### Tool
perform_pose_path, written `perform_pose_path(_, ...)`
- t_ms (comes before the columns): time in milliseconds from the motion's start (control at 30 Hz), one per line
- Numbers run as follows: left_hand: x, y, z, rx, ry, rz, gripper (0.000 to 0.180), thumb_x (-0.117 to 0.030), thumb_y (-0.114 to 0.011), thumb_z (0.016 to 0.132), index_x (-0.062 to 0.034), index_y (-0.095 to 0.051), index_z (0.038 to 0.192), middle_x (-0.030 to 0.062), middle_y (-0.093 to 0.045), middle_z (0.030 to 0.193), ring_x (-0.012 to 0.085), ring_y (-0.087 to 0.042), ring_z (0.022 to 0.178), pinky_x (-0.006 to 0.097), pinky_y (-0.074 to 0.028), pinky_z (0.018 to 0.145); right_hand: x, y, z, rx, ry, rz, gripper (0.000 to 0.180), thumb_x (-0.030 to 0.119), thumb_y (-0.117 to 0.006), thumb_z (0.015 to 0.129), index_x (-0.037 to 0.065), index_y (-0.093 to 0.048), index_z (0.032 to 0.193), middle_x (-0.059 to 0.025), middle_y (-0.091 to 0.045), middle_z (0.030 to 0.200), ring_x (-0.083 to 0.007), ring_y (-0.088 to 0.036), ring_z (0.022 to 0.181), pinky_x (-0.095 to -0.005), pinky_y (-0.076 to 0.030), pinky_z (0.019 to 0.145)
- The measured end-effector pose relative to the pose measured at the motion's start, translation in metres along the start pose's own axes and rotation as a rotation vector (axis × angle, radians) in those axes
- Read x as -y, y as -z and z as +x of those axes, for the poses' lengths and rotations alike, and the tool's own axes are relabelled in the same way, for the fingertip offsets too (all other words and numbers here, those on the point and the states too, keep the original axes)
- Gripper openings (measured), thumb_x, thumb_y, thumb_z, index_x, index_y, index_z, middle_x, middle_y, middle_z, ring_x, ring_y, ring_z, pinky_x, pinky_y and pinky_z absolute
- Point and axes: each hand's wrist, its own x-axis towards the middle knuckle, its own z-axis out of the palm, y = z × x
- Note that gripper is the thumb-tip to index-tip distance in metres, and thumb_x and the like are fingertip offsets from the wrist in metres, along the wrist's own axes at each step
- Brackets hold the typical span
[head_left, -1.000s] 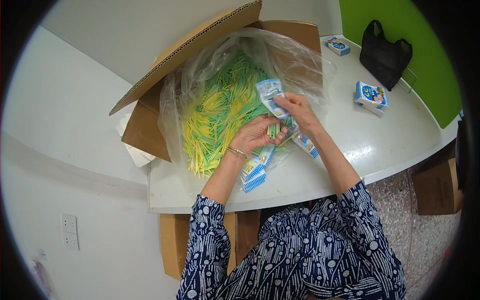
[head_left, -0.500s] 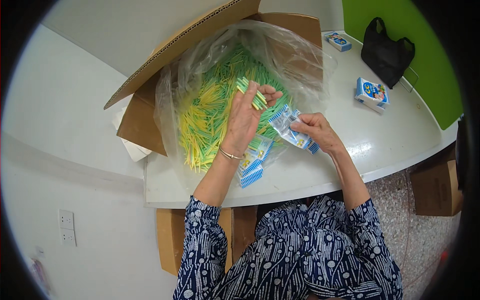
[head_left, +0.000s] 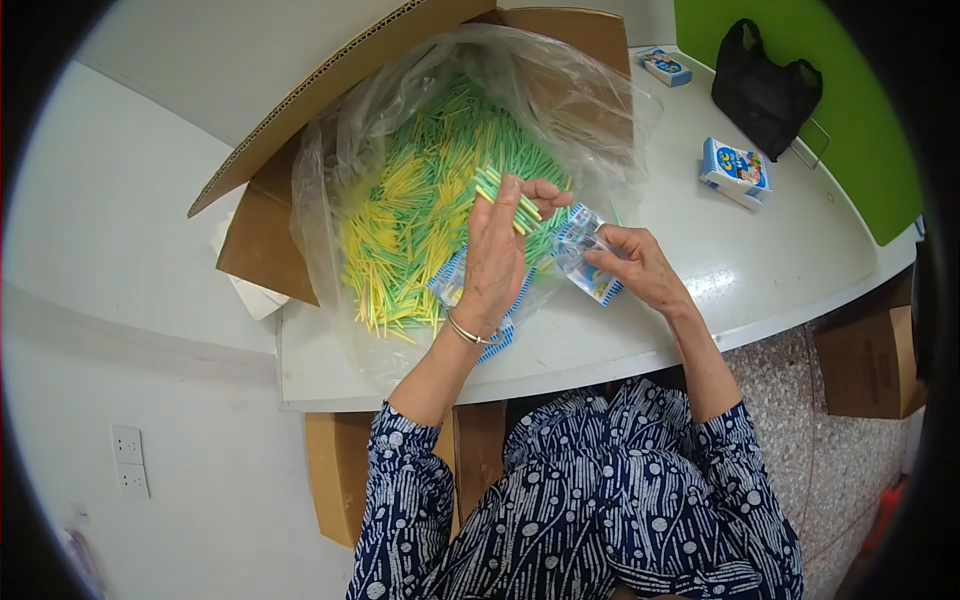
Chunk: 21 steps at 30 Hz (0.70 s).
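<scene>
My left hand is raised over a clear plastic bag of green and yellow sticks and pinches a small bunch of those sticks between thumb and fingers. My right hand holds a small clear packet with blue print just to the right of the left hand. More blue-and-white packets lie on the white table under my left wrist. The bag sits inside an open cardboard box.
A black bag lies at the back right by a green wall. Two small blue printed boxes lie on the table. Cardboard boxes stand on the floor at the right and under the table.
My left hand left the packet, reached into the bag and came up with a bunch of sticks, now moving back toward the packet. My right hand has kept hold of the packet.
</scene>
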Motion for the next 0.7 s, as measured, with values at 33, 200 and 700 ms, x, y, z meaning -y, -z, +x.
perform_pose_path(33,0.000,0.000,-0.001,-0.001,0.002,-0.001,0.040,-0.037,-0.043,0.097,0.0011,-0.055,0.091,0.0100,-0.060,0.089,0.0201,-0.061,0.091,0.031,-0.042,0.082,0.000,0.002,-0.001,0.000,-0.003,0.000,0.015,0.015,-0.062,0.085,0.000,-0.065,0.085,0.0043,-0.058,0.071,-0.0021,-0.048,0.066,-0.0191,-0.041,0.061)
perform_pose_path(200,-0.003,-0.006,-0.006,0.037,-0.004,0.043,0.046,-0.039,-0.042,0.097,0.0039,-0.057,0.093,0.0111,-0.060,0.089,0.0208,-0.060,0.093,0.032,-0.041,0.085,-0.002,0.005,-0.004,0.061,-0.103,0.126,0.015,0.015,-0.064,0.085,0.000,-0.067,0.086,0.0037,-0.059,0.071,-0.0017,-0.050,0.068,-0.0184,-0.041,0.063)
perform_pose_path(700,0.020,-0.015,-0.009,0.001,0.002,0.018,0.038,-0.033,-0.042,0.098,0.0028,-0.052,0.100,0.0150,-0.061,0.094,0.0221,-0.061,0.096,0.032,-0.051,0.083,-0.009,0.008,-0.004,0.114,-0.052,0.025,0.018,0.015,-0.067,0.083,0.000,-0.065,0.074,0.0057,-0.048,0.064,-0.0027,-0.042,0.064,-0.0214,-0.036,0.058)
